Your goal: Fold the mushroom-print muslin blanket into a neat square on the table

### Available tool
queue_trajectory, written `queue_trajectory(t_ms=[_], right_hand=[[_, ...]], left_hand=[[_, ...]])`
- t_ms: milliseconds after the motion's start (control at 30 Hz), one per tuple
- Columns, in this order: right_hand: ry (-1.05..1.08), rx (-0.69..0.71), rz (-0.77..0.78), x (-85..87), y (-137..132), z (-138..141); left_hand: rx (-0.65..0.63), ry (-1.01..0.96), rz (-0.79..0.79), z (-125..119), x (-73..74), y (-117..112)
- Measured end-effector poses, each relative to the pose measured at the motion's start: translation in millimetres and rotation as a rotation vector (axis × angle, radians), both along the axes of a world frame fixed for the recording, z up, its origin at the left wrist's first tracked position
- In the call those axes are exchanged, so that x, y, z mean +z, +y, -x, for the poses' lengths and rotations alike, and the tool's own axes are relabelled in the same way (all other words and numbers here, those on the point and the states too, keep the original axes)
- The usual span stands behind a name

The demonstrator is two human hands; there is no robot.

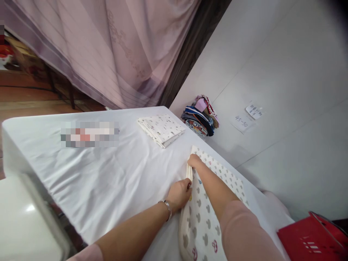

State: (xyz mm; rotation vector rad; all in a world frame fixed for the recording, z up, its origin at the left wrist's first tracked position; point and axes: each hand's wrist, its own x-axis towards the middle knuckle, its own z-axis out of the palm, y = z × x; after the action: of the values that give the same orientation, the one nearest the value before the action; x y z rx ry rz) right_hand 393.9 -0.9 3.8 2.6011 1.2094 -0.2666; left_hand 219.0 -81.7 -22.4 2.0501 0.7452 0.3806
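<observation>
A white cloth with grey mouse-head shapes and small red figures (pixel 205 217) lies folded in layers along the right side of the white-covered table (pixel 108 185). My left hand (pixel 179 194), with a silver bracelet at the wrist, is closed on its left folded edge. Farther along that same edge, my right hand (pixel 194 160) grips the cloth near its far corner. The fingertips of both hands are partly hidden. Beyond them a second patterned white cloth (pixel 161 129) lies folded into a flat rectangle, touched by neither hand.
Folded clothes (pixel 199 116) are stacked beyond the table's far right edge, beside the wall with paper notes (pixel 241 122). A red basket (pixel 312 235) stands at lower right. A white plastic seat (pixel 29 221) is at lower left. A pink curtain (pixel 130 47) hangs behind.
</observation>
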Motion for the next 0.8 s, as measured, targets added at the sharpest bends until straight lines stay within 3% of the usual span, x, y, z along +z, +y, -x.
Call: queue_trajectory(t_ms=[200, 433, 667, 800], right_hand=[[0.060, -0.036, 0.017, 1.4, 3, -8], [0.126, -0.062, 0.016, -1.0, 2, -16], [0.242, -0.027, 0.001, -0.4, -14, -12], [0.286, -0.005, -0.081, -1.5, -30, -4]], left_hand=[[-0.012, -0.025, 0.000, 3, 2.7, 0], [-0.139, -0.088, -0.004, 6, 3.6, 1], [0.045, 0.079, -0.240, 0, -7.2, 12], [0.047, 0.125, -0.325, 0, -8.7, 15]])
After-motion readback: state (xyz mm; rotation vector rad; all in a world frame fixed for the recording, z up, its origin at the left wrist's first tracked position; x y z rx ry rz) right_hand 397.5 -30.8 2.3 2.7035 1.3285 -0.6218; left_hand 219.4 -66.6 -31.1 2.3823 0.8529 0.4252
